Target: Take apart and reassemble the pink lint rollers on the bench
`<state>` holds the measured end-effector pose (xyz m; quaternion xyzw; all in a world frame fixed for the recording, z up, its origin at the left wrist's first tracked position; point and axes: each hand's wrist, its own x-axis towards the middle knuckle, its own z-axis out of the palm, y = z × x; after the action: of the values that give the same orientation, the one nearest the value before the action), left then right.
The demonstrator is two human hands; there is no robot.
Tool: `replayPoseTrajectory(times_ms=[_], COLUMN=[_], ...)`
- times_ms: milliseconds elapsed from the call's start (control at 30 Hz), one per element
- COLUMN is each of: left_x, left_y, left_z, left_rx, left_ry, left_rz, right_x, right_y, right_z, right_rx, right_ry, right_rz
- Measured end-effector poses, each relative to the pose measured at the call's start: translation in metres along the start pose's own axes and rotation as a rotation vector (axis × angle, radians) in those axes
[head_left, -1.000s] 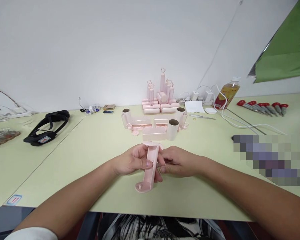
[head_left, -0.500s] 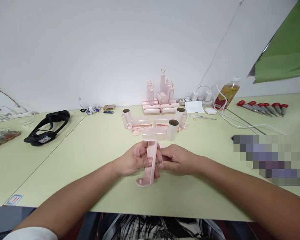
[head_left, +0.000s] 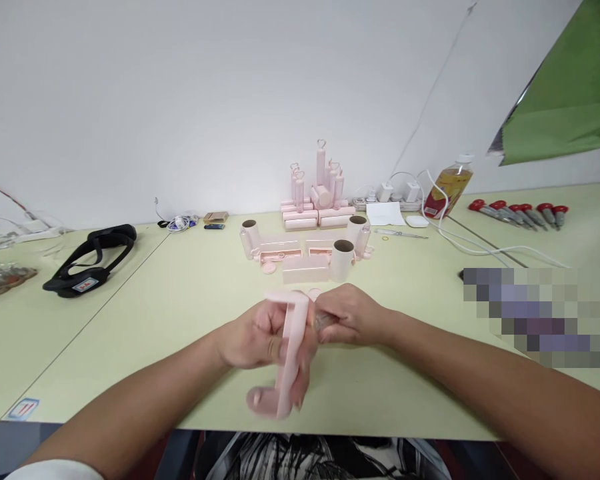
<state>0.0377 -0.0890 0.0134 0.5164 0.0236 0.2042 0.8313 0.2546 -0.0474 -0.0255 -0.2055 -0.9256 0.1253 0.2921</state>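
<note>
My left hand [head_left: 257,337] is closed around a pale pink plastic frame [head_left: 293,343], long with a lip at each end and a small peg on the near one. The frame is tilted and slightly blurred. My right hand [head_left: 353,317] is closed on a small greyish object [head_left: 323,321], mostly hidden by the fingers, right against the frame's right side. I cannot tell its kind. Just beyond my hands lie a pink disc [head_left: 314,293], a pale pink cover [head_left: 305,269] and a white roll with a brown core [head_left: 342,261].
Pink cases [head_left: 300,220] and slim tubes with heart-shaped loops [head_left: 321,163] stand by the wall. A tilted drink bottle [head_left: 447,191], white cables [head_left: 473,244] and several red-and-grey tools [head_left: 523,215] are at right. A black headset [head_left: 93,260] lies left.
The pink frame has tipped and turned in my left hand, its near end swinging toward me and left. My right hand has stayed close beside it, its grip rolled over.
</note>
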Motion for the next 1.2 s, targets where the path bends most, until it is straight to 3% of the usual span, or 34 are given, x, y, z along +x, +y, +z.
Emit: replayPoseTrajectory(times_ms=[100,167,233,333,433,533,700,867,1000,1200], left_x=[-0.007,-0.01,-0.012,-0.012,-0.011,-0.004,0.017,0.044,0.059,0.058], left_y=[0.008,0.015,0.024,0.036,0.038,0.031,0.02,0.015,0.008,0.004], left_z=[0.006,-0.003,-0.018,-0.039,-0.047,-0.05,-0.06,-0.073,-0.084,-0.091], left_rx=[0.001,0.091,0.193,0.411,0.743,1.127,1.764,2.169,2.322,2.346], left_ry=[0.001,0.045,0.184,0.506,0.738,0.833,0.747,0.5,0.313,0.314], left_rz=[-0.013,0.051,0.122,0.195,0.12,0.005,-0.023,-0.165,-0.14,-0.055], right_x=[-0.004,-0.006,-0.006,-0.003,0.001,0.005,0.008,0.006,0.004,0.006], right_y=[0.01,0.011,0.007,0.0,-0.004,-0.007,-0.02,-0.028,-0.027,-0.021], right_z=[-0.005,-0.008,-0.009,-0.006,0.0,0.008,0.011,0.01,0.011,0.009], right_rx=[-0.065,-0.072,-0.103,-0.173,-0.151,-0.131,-0.158,-0.146,-0.103,-0.06], right_ry=[0.123,0.174,0.166,0.08,-0.002,-0.088,-0.318,-0.375,-0.361,-0.332], right_rz=[0.051,0.077,0.123,0.154,0.074,0.026,0.106,0.159,0.156,0.149])
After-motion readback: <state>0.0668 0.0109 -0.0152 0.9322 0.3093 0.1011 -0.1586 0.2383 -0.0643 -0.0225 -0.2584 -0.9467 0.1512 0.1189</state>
